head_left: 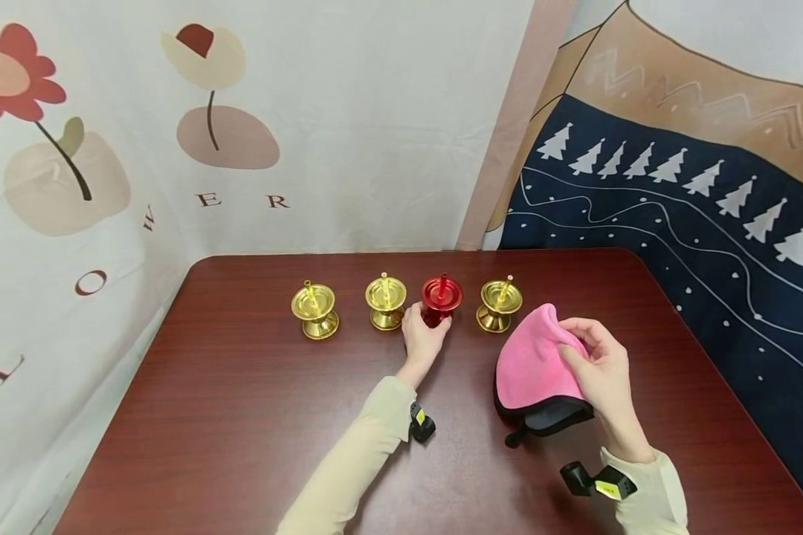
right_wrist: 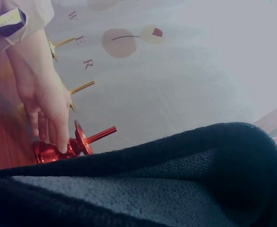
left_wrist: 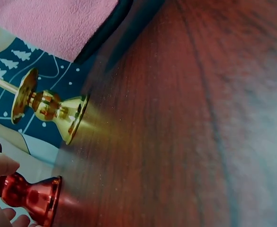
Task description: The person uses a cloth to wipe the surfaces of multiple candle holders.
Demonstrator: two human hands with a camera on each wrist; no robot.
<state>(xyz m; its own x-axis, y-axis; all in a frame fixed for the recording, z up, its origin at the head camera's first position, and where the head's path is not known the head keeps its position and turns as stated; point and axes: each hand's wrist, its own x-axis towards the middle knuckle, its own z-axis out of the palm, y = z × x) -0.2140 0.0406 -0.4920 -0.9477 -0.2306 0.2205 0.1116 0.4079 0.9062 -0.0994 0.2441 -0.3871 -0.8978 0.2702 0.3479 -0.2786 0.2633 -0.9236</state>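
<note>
Around the lower part of a red metal candlestick (head_left: 442, 293) my left hand (head_left: 423, 340) has its thumb on one side and fingers on the other. The candlestick stands upright, its shallow dish and central tube showing above the hand. My right hand (head_left: 605, 368) pinches a pink fleece cap (head_left: 535, 360) at its side, thumb in front. Black trim edges the cap, and a cord toggle (head_left: 514, 438) hangs below. In the right wrist view the dark grey lining (right_wrist: 119, 191) shows inside the cap's opening.
A gold candlestick (head_left: 499, 301) stands right of the red one, close to the cap. Two more, a gold candlestick (head_left: 385, 296) and an outer gold candlestick (head_left: 314, 305), stand to the left. All are near the back of the brown table (head_left: 254, 431); printed curtains (head_left: 375, 148) hang behind.
</note>
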